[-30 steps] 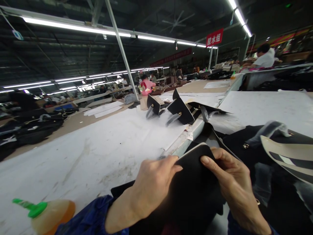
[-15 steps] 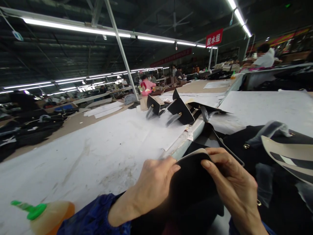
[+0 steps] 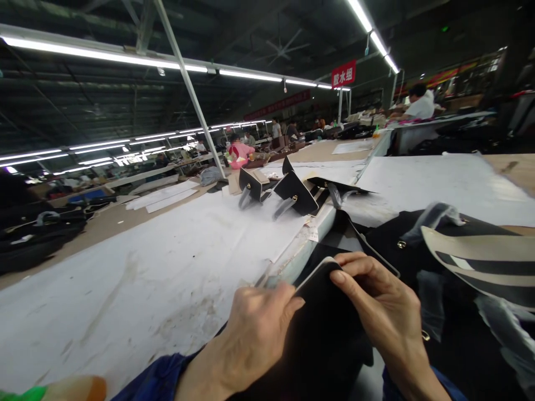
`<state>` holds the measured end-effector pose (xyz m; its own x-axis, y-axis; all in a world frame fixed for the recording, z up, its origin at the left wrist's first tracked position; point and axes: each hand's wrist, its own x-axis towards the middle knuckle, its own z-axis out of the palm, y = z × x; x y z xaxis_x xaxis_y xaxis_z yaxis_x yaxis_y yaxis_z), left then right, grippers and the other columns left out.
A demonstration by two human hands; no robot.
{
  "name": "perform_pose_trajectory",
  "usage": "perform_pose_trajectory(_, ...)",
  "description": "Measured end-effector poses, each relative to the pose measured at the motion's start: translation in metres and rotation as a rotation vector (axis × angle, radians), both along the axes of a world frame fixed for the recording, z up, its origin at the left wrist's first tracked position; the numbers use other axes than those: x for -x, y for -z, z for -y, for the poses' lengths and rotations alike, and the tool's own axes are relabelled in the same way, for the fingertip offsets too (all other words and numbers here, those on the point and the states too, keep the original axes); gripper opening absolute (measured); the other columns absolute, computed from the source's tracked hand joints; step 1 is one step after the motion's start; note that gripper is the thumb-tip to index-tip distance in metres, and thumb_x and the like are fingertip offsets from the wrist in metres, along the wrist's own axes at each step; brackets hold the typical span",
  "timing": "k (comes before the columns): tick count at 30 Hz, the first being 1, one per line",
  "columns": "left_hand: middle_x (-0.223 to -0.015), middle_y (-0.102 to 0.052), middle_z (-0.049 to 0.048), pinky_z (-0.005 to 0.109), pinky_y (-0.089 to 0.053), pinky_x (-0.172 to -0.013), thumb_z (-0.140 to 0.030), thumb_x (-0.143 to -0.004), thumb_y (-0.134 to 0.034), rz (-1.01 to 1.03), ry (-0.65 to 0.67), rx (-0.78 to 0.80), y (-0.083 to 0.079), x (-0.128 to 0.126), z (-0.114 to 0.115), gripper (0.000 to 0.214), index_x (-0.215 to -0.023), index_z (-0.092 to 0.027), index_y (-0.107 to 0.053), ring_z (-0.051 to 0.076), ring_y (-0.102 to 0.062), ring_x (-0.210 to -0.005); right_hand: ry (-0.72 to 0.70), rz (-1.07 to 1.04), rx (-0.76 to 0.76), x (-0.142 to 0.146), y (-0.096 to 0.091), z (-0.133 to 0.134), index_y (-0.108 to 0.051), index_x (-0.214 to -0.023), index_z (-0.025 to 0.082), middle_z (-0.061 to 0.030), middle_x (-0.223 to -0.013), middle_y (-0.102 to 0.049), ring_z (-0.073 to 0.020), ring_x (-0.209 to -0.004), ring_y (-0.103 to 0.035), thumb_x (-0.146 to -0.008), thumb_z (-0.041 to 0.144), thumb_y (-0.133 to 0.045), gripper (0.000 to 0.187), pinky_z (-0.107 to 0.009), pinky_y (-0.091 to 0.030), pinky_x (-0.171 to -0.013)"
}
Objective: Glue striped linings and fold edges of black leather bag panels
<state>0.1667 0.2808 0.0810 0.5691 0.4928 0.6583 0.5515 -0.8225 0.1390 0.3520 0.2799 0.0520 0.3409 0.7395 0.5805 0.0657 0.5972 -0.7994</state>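
Observation:
A black panel (image 3: pixel 326 328) with a pale edge, leather-like in look, is held up between my two hands at the front of the bench. My left hand (image 3: pixel 259 326) has its thumb and curled fingers closed on the panel's left edge. At the top corner, my right hand (image 3: pixel 380 303) pinches the same panel between thumb and fingers. The panel's lower part runs down into dark material, where its outline is lost. To the right lie black pieces with gold rings and plastic-wrapped straps (image 3: pixel 430 220), along with a curved beige piece (image 3: pixel 480 256) with black stripes.
White sheeting (image 3: pixel 167 278) with brownish stains covers the bench. Black pieces with gold fittings (image 3: pixel 296 192) stand beyond my hands. A bottle with a green top (image 3: pixel 75 389) is cut off at bottom left. A metal post (image 3: pixel 192 89) rises behind; people sit at farther benches.
My left hand has slid a little down the panel's edge, away from the corner my right hand pinches. The view has shifted, so most of the bottle is now out of frame.

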Motion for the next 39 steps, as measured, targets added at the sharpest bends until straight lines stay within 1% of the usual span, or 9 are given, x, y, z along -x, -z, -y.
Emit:
perform_pose_trajectory(8,-0.053,-0.048,-0.0060,0.028,-0.032,-0.046,-0.009,-0.097,-0.045,0.009,0.052,-0.025,0.001,0.001,0.001,0.022,-0.078,-0.020,-0.048,0.011,-0.045,-0.041,0.053,0.063,-0.089,0.001,0.002,0.002,-0.060,-0.067,0.020,0.0003,-0.077,-0.066,-0.0094,-0.065,-0.062,-0.084,0.023,-0.071,0.020,-0.017,-0.048,-0.055)
perform_pose_trajectory(14,-0.049,-0.046,-0.0058,0.026,-0.036,-0.048,-0.019,-0.101,-0.041,-0.011,-0.010,0.010,0.005,0.002,0.001,0.026,-0.077,-0.021,-0.050,0.012,-0.047,-0.041,0.345,0.360,-0.297,0.008,0.006,0.007,-0.056,-0.082,0.021,0.0029,-0.081,-0.065,-0.0056,-0.067,-0.062,-0.087,0.008,-0.064,0.016,-0.014,-0.048,-0.059)
perform_pose_trajectory(16,-0.049,-0.047,-0.0051,0.026,-0.036,-0.048,-0.022,-0.102,-0.039,-0.014,-0.016,0.044,0.004,0.002,0.002,0.028,-0.077,-0.020,-0.051,0.013,-0.048,-0.042,0.373,0.383,-0.306,0.007,0.005,0.009,-0.055,-0.083,0.021,0.0032,-0.080,-0.065,-0.0052,-0.066,-0.063,-0.088,0.008,-0.063,0.016,-0.014,-0.048,-0.060)
perform_pose_trajectory(23,-0.050,-0.041,-0.0068,0.027,-0.030,-0.044,-0.012,-0.099,-0.042,-0.008,0.083,0.010,0.002,0.002,0.000,0.027,-0.073,-0.021,-0.046,0.010,-0.040,-0.040,0.051,0.069,-0.056,0.005,0.001,0.006,-0.054,-0.066,0.020,0.0017,-0.073,-0.065,-0.0066,-0.060,-0.058,-0.086,0.023,-0.069,0.025,-0.014,-0.046,-0.052)
perform_pose_trajectory(27,-0.049,-0.040,-0.0063,0.029,-0.028,-0.044,-0.011,-0.097,-0.042,-0.035,0.092,-0.015,0.002,0.003,-0.003,0.028,-0.072,-0.020,-0.047,0.011,-0.040,-0.040,0.019,-0.060,0.006,0.002,0.000,0.002,-0.062,-0.076,0.023,0.0038,-0.068,-0.066,-0.0087,-0.058,-0.062,-0.076,0.026,-0.078,0.017,-0.015,-0.050,-0.053)
perform_pose_trajectory(31,-0.049,-0.040,-0.0061,0.029,-0.028,-0.044,-0.011,-0.096,-0.045,-0.037,0.084,-0.021,0.001,0.005,-0.005,0.026,-0.072,-0.019,-0.049,0.011,-0.041,-0.040,-0.042,0.135,0.087,-0.007,-0.002,0.002,-0.072,-0.093,0.024,0.0016,-0.075,-0.071,-0.0114,-0.062,-0.065,-0.080,0.032,-0.075,0.016,-0.018,-0.051,-0.056)
perform_pose_trajectory(33,-0.050,-0.038,-0.0066,0.028,-0.027,-0.044,-0.011,-0.096,-0.045,-0.049,0.095,-0.003,0.000,0.007,-0.007,0.026,-0.072,-0.019,-0.048,0.010,-0.040,-0.041,-0.063,0.236,0.100,-0.011,-0.003,0.002,-0.073,-0.085,0.024,0.0013,-0.076,-0.071,-0.0110,-0.062,-0.064,-0.084,0.034,-0.071,0.011,-0.019,-0.049,-0.056)
perform_pose_trajectory(36,-0.051,-0.036,-0.0074,0.028,-0.027,-0.045,-0.014,-0.098,-0.045,-0.102,0.089,0.048,-0.003,0.009,-0.008,0.026,-0.073,-0.020,-0.047,0.010,-0.037,-0.042,-0.036,0.313,0.077,-0.011,-0.005,0.004,-0.067,-0.074,0.021,0.0026,-0.069,-0.066,-0.0093,-0.059,-0.059,-0.090,0.033,-0.064,0.020,-0.018,-0.044,-0.055)
perform_pose_trajectory(39,-0.053,-0.036,-0.0073,0.026,-0.026,-0.045,-0.020,-0.098,-0.047,-0.110,0.021,0.252,-0.007,0.010,-0.006,0.029,-0.069,-0.021,-0.042,0.009,-0.033,-0.044,0.020,0.341,0.038,-0.005,-0.005,0.006,-0.061,-0.070,0.020,0.0030,-0.063,-0.059,-0.0088,-0.057,-0.055,-0.092,0.032,-0.059,0.026,-0.019,-0.041,-0.054)
